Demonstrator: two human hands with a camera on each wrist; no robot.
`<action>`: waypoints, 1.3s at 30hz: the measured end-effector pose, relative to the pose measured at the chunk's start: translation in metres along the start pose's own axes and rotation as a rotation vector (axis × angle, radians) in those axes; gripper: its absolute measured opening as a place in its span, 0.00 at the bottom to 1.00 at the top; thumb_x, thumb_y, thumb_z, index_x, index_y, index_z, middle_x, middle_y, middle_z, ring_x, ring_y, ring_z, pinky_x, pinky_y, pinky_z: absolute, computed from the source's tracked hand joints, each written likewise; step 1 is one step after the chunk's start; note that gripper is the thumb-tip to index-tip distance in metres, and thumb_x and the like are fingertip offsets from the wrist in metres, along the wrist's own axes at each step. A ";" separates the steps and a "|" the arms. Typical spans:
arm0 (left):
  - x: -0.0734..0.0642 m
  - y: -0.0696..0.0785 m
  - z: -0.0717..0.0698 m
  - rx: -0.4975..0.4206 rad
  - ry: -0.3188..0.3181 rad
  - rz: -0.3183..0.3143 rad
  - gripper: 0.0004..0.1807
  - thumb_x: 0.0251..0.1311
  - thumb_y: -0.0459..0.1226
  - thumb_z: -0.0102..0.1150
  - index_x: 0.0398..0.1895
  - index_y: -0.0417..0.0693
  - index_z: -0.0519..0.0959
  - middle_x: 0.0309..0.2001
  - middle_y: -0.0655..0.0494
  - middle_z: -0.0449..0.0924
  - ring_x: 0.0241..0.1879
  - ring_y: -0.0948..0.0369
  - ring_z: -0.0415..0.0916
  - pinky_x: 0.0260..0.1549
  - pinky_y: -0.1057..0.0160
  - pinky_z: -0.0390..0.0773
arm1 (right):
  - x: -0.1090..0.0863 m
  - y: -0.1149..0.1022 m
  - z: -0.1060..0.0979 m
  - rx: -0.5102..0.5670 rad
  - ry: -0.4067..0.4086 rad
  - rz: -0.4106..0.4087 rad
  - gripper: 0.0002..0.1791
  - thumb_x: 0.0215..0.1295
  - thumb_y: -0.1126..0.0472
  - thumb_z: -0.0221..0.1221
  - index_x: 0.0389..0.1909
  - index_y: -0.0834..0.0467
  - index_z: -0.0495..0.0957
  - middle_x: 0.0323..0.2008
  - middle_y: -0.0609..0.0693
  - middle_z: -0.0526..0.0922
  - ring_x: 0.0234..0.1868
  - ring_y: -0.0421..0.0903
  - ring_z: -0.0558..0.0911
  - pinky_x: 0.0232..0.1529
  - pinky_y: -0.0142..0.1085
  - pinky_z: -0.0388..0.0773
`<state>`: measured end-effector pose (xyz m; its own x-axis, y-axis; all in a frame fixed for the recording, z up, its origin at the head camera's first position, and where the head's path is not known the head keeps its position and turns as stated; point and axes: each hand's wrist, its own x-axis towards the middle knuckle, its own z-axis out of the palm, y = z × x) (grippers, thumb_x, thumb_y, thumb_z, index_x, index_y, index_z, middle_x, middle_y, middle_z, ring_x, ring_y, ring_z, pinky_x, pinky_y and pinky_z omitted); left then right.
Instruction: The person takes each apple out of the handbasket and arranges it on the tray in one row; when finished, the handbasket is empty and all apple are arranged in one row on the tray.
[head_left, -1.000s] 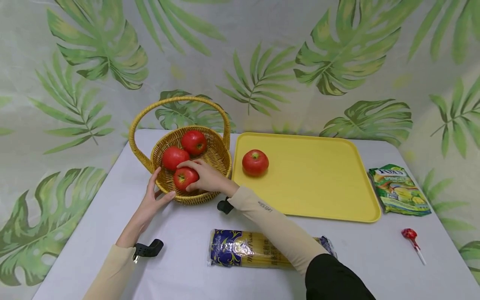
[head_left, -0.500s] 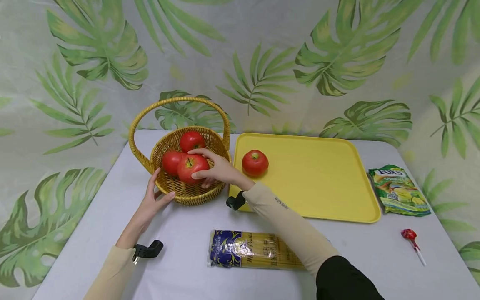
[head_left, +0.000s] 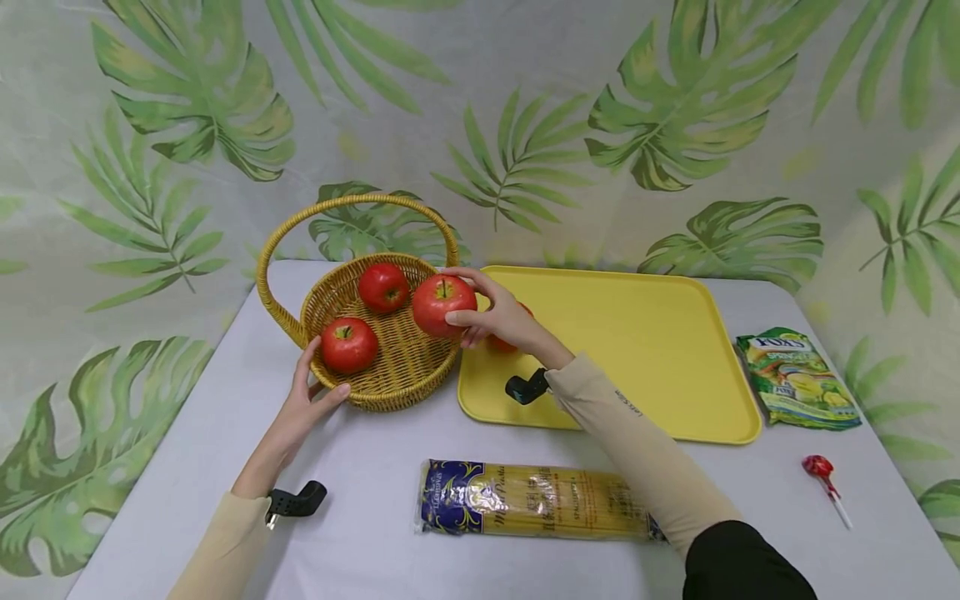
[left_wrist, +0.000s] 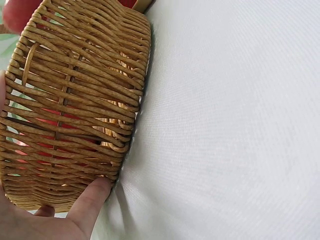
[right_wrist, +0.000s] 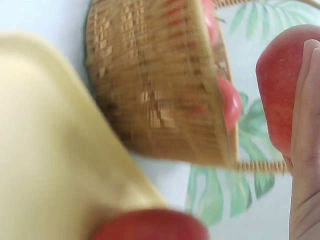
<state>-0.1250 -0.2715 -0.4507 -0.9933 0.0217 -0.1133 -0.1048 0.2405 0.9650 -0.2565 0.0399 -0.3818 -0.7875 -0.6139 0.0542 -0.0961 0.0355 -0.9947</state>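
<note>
My right hand grips a red apple above the right rim of the wicker basket. Below that hand, partly hidden by it, a second red apple sits on the yellow tray. Two more apples lie inside the basket, one at the front left and one farther back. My left hand holds the basket at its left front, fingers spread along its wall and rim. The left wrist view has one finger low against the weave.
A pack of spaghetti lies in front of the tray. To the tray's right are a green candy bag and a red lollipop. The basket's tall handle arches over it. Leaf-patterned cloth hangs behind the table.
My right hand has lifted an apple out of the basket and carried it right, to the tray side. The left apple in the basket has rolled forward. My left hand stays put.
</note>
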 end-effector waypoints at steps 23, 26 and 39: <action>0.000 0.002 0.000 -0.012 -0.005 0.002 0.49 0.66 0.38 0.56 0.76 0.68 0.31 0.74 0.53 0.21 0.69 0.33 0.36 0.60 0.32 0.48 | -0.077 0.031 -0.118 -0.002 0.345 0.041 0.34 0.67 0.62 0.58 0.72 0.50 0.57 0.55 0.61 0.66 0.22 0.50 0.83 0.26 0.39 0.82; -0.001 0.006 0.001 -0.025 -0.010 -0.003 0.49 0.65 0.37 0.56 0.76 0.63 0.31 0.74 0.51 0.21 0.68 0.32 0.36 0.60 0.32 0.48 | -0.085 0.029 -0.121 -0.017 0.362 0.049 0.34 0.67 0.64 0.58 0.72 0.54 0.56 0.54 0.61 0.66 0.23 0.53 0.83 0.27 0.42 0.82; 0.000 -0.003 0.001 0.003 -0.002 0.012 0.48 0.66 0.41 0.57 0.76 0.68 0.33 0.74 0.54 0.23 0.69 0.34 0.38 0.60 0.33 0.49 | -0.102 0.034 -0.125 -0.117 0.324 0.138 0.35 0.67 0.63 0.58 0.71 0.59 0.54 0.58 0.68 0.65 0.25 0.54 0.83 0.32 0.44 0.82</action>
<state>-0.1252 -0.2715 -0.4533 -0.9945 0.0262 -0.1019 -0.0925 0.2431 0.9656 -0.2561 0.2022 -0.4103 -0.9480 -0.3161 -0.0369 -0.0293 0.2021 -0.9789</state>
